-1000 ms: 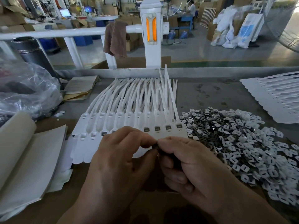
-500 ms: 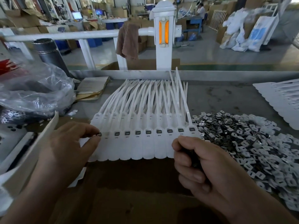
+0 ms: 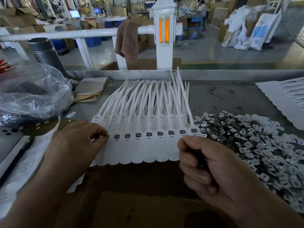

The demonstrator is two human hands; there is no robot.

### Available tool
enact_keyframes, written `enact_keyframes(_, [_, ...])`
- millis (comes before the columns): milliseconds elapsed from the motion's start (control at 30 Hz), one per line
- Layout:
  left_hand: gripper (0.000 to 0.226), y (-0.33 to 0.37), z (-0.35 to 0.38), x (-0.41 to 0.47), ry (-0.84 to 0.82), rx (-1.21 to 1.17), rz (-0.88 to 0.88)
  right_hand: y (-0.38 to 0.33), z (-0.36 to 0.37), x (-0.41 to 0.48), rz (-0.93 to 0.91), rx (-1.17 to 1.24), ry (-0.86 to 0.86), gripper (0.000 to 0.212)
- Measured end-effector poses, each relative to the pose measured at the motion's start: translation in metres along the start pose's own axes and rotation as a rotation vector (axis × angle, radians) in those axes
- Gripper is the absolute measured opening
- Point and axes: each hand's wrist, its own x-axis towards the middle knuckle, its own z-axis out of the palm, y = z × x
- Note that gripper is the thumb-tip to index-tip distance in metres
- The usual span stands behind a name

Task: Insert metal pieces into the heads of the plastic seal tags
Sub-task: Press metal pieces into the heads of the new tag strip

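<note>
Right hand (image 3: 212, 168) lower right, fisted around dark object. Left hand (image 3: 77, 145) centre-left, pinching small grey metal piece (image 3: 107, 137) at leftmost head. Row of white plastic seal tags (image 3: 148, 137) mid-frame, long axes near-to-far, tails pointing away. Pile of metal pieces (image 3: 256, 142) right.

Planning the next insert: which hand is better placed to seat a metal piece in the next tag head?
Left. The left hand already pinches a metal piece at the seal tags, beside filled heads. The right hand is fisted round something dark.
</note>
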Motion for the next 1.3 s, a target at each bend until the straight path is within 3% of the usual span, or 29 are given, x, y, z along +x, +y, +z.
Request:
enact_keyframes(333, [0.021,-0.001,-0.001,-0.005,0.006,0.018,-0.029,-0.002,-0.002,0.0,0.017,0.074,-0.023,0.018])
enact_keyframes(633, [0.03,0.027,-0.009,-0.014,0.147,-0.087,-0.114,-0.005,0.001,0.006,0.014,0.597,0.051,0.033])
enact_keyframes(867, [0.034,0.053,-0.013,-0.011,0.074,-0.082,-0.152,-0.008,0.005,0.004,0.001,0.684,0.034,0.056])
enact_keyframes(1100, [0.037,0.049,-0.011,-0.021,-0.04,0.124,-0.354,-0.008,0.005,0.001,-0.012,0.659,0.004,0.045])
enact_keyframes(1300, [0.039,0.057,-0.007,-0.027,-0.06,0.161,-0.348,-0.009,0.006,0.001,-0.029,0.624,0.017,0.044])
